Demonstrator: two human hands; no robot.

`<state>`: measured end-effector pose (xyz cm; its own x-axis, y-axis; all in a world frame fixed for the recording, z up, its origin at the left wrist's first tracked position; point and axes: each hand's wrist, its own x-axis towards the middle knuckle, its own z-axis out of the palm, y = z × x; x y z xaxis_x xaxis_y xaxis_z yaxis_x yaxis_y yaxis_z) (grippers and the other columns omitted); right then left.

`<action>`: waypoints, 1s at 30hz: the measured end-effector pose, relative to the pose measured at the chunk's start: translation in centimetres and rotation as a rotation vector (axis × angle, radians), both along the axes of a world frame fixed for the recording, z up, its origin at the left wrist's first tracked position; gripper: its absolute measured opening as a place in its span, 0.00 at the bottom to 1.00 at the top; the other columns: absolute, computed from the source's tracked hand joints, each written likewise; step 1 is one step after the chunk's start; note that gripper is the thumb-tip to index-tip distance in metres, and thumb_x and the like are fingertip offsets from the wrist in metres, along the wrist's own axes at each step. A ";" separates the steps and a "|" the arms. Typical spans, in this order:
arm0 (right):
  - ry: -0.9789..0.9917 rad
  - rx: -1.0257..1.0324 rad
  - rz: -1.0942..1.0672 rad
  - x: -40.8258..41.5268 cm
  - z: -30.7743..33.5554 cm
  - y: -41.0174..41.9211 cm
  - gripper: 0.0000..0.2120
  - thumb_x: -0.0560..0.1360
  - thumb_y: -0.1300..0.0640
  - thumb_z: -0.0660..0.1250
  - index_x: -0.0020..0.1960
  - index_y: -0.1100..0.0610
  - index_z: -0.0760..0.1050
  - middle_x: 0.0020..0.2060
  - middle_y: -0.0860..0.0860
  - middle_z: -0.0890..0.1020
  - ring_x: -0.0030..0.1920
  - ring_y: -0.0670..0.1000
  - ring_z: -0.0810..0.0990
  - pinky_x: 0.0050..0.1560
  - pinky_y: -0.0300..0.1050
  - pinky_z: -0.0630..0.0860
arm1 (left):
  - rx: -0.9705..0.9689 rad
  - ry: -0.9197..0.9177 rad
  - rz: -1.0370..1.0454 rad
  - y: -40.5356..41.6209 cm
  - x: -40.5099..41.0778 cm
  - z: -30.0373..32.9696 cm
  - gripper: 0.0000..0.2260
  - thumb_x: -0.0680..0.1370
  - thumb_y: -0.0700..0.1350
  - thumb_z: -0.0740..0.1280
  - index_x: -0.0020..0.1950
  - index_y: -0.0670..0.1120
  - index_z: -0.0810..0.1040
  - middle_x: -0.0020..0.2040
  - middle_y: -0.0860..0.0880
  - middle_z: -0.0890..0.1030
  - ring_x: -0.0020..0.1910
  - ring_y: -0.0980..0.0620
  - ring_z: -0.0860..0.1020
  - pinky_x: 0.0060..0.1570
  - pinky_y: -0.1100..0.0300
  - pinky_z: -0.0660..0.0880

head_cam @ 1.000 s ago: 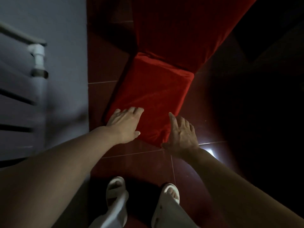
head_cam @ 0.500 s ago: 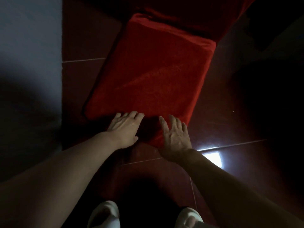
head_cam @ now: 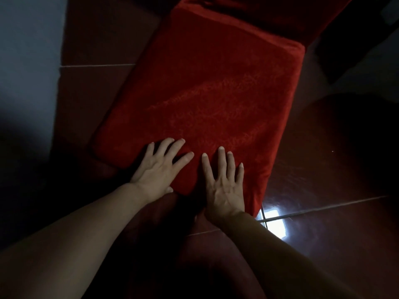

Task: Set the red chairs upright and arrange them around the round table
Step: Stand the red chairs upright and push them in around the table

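Observation:
A red velvet-covered chair point(head_cam: 207, 91) lies tipped over on the dark red tiled floor, its flat padded panel facing up and reaching from the top of the view down to my hands. My left hand point(head_cam: 159, 169) rests on the panel's near edge with fingers spread and straight, thumb at the rim. My right hand point(head_cam: 224, 182) lies flat on the near corner beside it, fingers straight. More of the chair's red cover point(head_cam: 269, 16) folds away at the top. The round table is out of view.
A pale wall point(head_cam: 28, 61) runs along the left side. Glossy floor tiles point(head_cam: 334, 223) spread to the right, with a bright reflection of light near my right wrist. A dark shape point(head_cam: 367, 39) sits at the top right.
The view has dropped closer to the chair, my feet and the white rail have left the frame, and both hands have moved from hovering at the near edge onto the red panel.

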<state>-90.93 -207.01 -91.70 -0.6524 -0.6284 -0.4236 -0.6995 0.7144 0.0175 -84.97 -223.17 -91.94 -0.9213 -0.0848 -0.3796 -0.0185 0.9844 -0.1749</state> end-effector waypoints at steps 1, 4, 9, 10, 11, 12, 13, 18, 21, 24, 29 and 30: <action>0.034 -0.017 -0.012 0.3 -0.7 -0.1 0.48 0.75 0.45 0.62 0.73 0.53 0.25 0.72 0.64 0.30 0.74 0.65 0.34 0.72 0.65 0.39 | -0.010 0.013 -0.012 -0.1 0.0 -0.4 0.46 0.73 0.61 0.67 0.76 0.51 0.36 0.76 0.42 0.37 0.75 0.41 0.44 0.73 0.42 0.51; 0.177 -0.112 -0.042 1.0 -2.2 -0.5 0.44 0.73 0.43 0.59 0.75 0.55 0.33 0.75 0.66 0.42 0.75 0.67 0.45 0.70 0.68 0.45 | -0.023 0.046 -0.036 -0.1 -0.1 -1.0 0.47 0.73 0.59 0.69 0.76 0.50 0.37 0.76 0.41 0.40 0.75 0.40 0.45 0.73 0.43 0.48; 0.259 -0.095 -0.073 1.4 -4.1 -0.8 0.42 0.73 0.44 0.60 0.75 0.56 0.38 0.75 0.67 0.48 0.75 0.67 0.49 0.69 0.69 0.47 | -0.003 0.132 -0.058 1.0 0.4 -2.0 0.47 0.65 0.54 0.77 0.76 0.42 0.56 0.73 0.39 0.61 0.71 0.40 0.62 0.69 0.47 0.62; 0.273 -0.104 -0.092 1.4 -4.1 -0.9 0.41 0.73 0.44 0.58 0.75 0.56 0.39 0.75 0.67 0.49 0.75 0.67 0.51 0.69 0.69 0.48 | 0.017 0.161 -0.062 0.9 0.4 -2.1 0.46 0.60 0.54 0.80 0.72 0.41 0.64 0.69 0.40 0.68 0.66 0.41 0.68 0.65 0.49 0.68; 0.280 -0.108 -0.093 1.4 -4.1 -1.0 0.39 0.73 0.45 0.56 0.75 0.56 0.39 0.75 0.66 0.49 0.75 0.67 0.50 0.69 0.69 0.49 | 0.049 0.205 -0.080 0.7 0.3 -2.3 0.45 0.54 0.53 0.82 0.67 0.41 0.71 0.64 0.42 0.73 0.62 0.42 0.72 0.59 0.51 0.73; 0.283 -0.111 -0.077 1.4 -4.0 -1.1 0.38 0.74 0.46 0.53 0.75 0.56 0.36 0.75 0.67 0.45 0.75 0.67 0.49 0.69 0.70 0.48 | 0.091 0.245 -0.100 0.2 0.3 -2.4 0.44 0.49 0.54 0.83 0.62 0.41 0.75 0.59 0.43 0.75 0.58 0.44 0.75 0.55 0.53 0.75; 0.278 -0.109 -0.057 1.4 -4.2 -1.0 0.37 0.74 0.46 0.51 0.74 0.56 0.33 0.74 0.67 0.41 0.75 0.67 0.46 0.70 0.70 0.46 | 0.134 0.272 -0.119 -0.3 0.1 -2.3 0.42 0.46 0.54 0.83 0.57 0.42 0.77 0.57 0.44 0.77 0.54 0.45 0.76 0.50 0.54 0.77; 0.298 -0.127 -0.093 1.4 -4.5 -1.1 0.42 0.73 0.44 0.62 0.75 0.55 0.40 0.75 0.66 0.50 0.74 0.67 0.51 0.69 0.70 0.50 | 0.318 0.300 -0.086 -0.7 0.8 -2.2 0.29 0.47 0.42 0.83 0.44 0.46 0.78 0.41 0.51 0.77 0.38 0.53 0.77 0.31 0.65 0.71; 0.326 -0.108 -0.063 1.4 -4.8 -1.0 0.43 0.74 0.44 0.62 0.75 0.56 0.37 0.75 0.67 0.47 0.75 0.67 0.49 0.69 0.70 0.49 | 0.412 0.385 -0.047 0.1 1.8 -2.9 0.20 0.52 0.31 0.79 0.36 0.45 0.76 0.31 0.52 0.74 0.29 0.54 0.73 0.26 0.66 0.65; 0.327 -0.094 -0.047 1.5 -4.6 -1.0 0.41 0.75 0.44 0.58 0.74 0.56 0.34 0.75 0.67 0.44 0.75 0.68 0.47 0.69 0.70 0.47 | 0.418 0.413 -0.070 -0.2 1.5 -2.4 0.19 0.53 0.29 0.78 0.33 0.45 0.74 0.28 0.52 0.72 0.26 0.54 0.71 0.24 0.66 0.64; 0.373 -0.184 -0.062 1.7 -4.9 -0.7 0.40 0.70 0.44 0.59 0.75 0.57 0.49 0.74 0.67 0.56 0.74 0.67 0.54 0.69 0.69 0.52 | 0.489 0.410 -0.015 -0.1 1.1 -2.1 0.21 0.49 0.24 0.75 0.29 0.45 0.72 0.26 0.52 0.72 0.24 0.53 0.71 0.23 0.66 0.64; 0.388 -0.213 -0.054 1.8 -5.2 -0.4 0.40 0.70 0.43 0.62 0.75 0.58 0.52 0.73 0.67 0.57 0.73 0.66 0.55 0.69 0.68 0.52 | 0.505 0.407 -0.003 0.0 1.1 -2.0 0.21 0.49 0.23 0.74 0.29 0.44 0.72 0.26 0.51 0.72 0.24 0.53 0.72 0.23 0.65 0.65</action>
